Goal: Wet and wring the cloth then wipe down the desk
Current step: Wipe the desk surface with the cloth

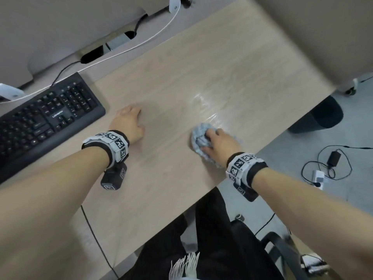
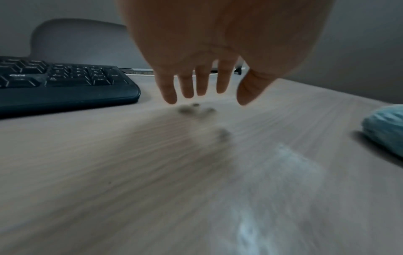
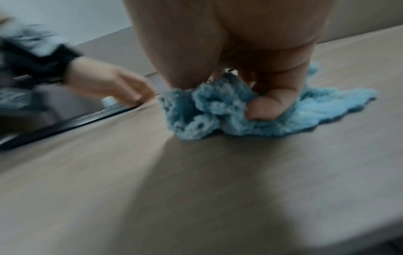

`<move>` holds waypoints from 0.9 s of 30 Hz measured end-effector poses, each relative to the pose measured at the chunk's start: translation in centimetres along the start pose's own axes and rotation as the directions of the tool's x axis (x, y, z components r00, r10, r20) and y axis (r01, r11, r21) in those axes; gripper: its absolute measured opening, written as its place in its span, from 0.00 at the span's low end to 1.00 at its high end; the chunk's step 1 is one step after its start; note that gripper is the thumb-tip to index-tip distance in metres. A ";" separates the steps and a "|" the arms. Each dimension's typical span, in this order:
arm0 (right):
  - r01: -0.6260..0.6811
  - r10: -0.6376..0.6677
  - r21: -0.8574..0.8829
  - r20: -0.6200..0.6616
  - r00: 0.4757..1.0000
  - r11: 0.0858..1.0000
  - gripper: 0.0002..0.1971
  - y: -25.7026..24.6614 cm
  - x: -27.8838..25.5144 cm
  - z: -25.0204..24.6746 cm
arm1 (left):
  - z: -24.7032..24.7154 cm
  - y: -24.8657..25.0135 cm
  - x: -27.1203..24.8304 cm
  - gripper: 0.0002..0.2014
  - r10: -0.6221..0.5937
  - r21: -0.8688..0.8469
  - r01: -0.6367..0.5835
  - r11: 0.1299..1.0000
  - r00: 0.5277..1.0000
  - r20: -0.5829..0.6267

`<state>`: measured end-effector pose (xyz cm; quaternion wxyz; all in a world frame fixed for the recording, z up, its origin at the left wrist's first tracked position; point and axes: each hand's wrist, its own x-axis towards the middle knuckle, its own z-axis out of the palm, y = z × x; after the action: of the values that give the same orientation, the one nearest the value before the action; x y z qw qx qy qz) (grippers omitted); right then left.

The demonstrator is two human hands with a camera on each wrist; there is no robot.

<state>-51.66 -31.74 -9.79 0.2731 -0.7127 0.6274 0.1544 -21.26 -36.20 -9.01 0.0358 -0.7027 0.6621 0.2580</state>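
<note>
Fingers (image 3: 265, 107) bunching fluffy blue cloth (image 3: 209, 110), woodgrain desk (image 1: 201, 63)

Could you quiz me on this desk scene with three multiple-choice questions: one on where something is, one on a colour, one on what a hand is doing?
1. Where is the keyboard?
A. left of both hands
B. right of the cloth
C. on the floor

2. What colour is the cloth?
A. red
B. light blue
C. black

3. What is the right hand doing?
A. hanging idle
B. typing
C. gripping the cloth on the desk

Answers: 1 A, it lies beyond the left hand. 2 B, the right wrist view shows it. 3 C, fingers curl into the bunched fabric.
</note>
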 end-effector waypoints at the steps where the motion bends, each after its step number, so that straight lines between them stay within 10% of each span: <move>1: -0.073 0.074 0.035 -0.035 0.997 0.997 0.27 0.7 0.2 -0.5 | 0.0 0.0 -0.6 0.28 0.010 -0.018 -0.011 1.000 0.998 -0.064; 4: -0.126 0.124 -0.013 -0.094 0.988 0.992 0.25 -1.5 -0.8 0.0 | 0.9 -0.6 -2.4 0.25 0.014 0.016 -0.013 1.000 0.996 -0.089; 13: 0.311 -0.298 -0.046 0.183 0.937 0.949 0.26 -12.0 -10.0 8.5 | 1.3 -0.7 -3.7 0.35 -0.010 0.123 -0.001 0.992 0.996 0.088; 22: -0.112 0.118 0.144 -0.034 0.992 0.983 0.22 0.8 -7.2 3.6 | 2.8 -0.4 -5.0 0.33 0.024 0.123 -0.016 0.992 0.997 -0.069; 27: -0.028 0.028 0.007 0.032 0.999 1.000 0.26 -4.0 -6.8 5.9 | 3.4 -0.2 -5.7 0.24 -0.004 0.034 0.007 0.999 0.995 -0.095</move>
<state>-48.16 -22.56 -9.88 0.2837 -0.7000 0.6336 0.1674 -22.12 -29.60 -9.66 0.0171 -0.7153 0.6653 0.2130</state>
